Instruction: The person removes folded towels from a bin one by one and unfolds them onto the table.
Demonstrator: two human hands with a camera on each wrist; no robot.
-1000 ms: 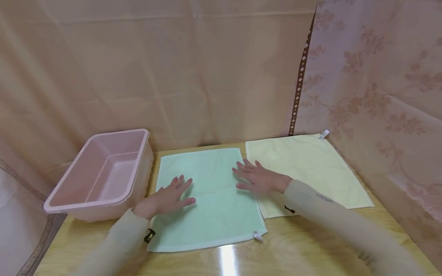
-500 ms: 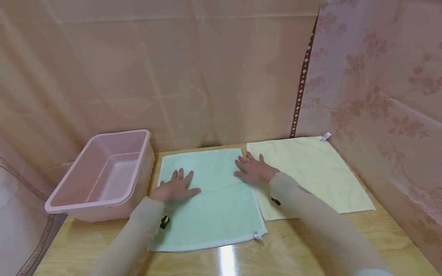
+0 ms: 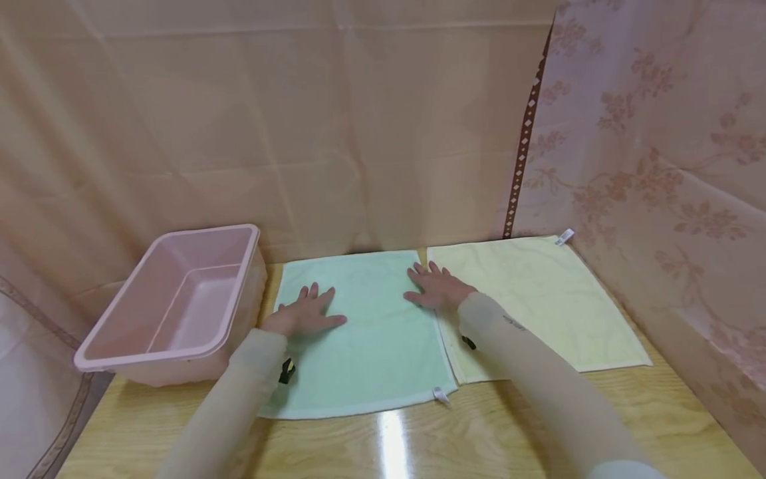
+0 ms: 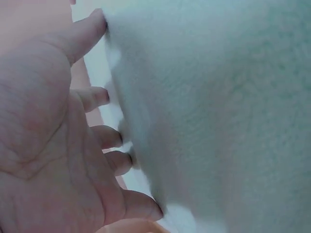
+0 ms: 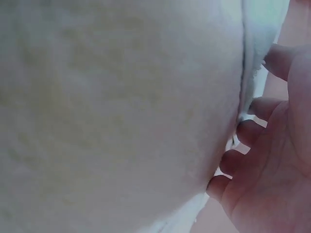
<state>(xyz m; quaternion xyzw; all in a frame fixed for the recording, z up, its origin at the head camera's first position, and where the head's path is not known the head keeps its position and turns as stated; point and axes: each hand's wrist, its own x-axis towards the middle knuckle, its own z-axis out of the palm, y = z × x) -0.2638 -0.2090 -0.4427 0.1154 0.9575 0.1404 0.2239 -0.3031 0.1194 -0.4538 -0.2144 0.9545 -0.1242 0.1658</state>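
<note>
A mint-green towel [image 3: 374,359] lies spread flat on the wooden table in the head view, its small white tag at the near right corner. My left hand [image 3: 306,314] rests on its left part with fingers spread; in the left wrist view the fingertips [image 4: 146,205] touch the cloth. Over the green towel's right edge, beside a pale yellow towel [image 3: 538,299], lies my right hand [image 3: 439,288]. Its fingers are spread too, and the right wrist view shows the fingertips touching cloth near where the two towels meet. Neither hand grips anything.
A pink plastic basin [image 3: 239,299] stands at the left of the wooden table [image 3: 479,439]. Behind the table hangs a beige curtain [image 3: 311,133], and a floral curtain [image 3: 652,179] borders the right side. The yellow towel's tag sits at its far right corner.
Both hands have come down onto the cloth, the left shifting slightly right and the right slightly forward. The green towel has slid a little away from me; the yellow towel stays put.
</note>
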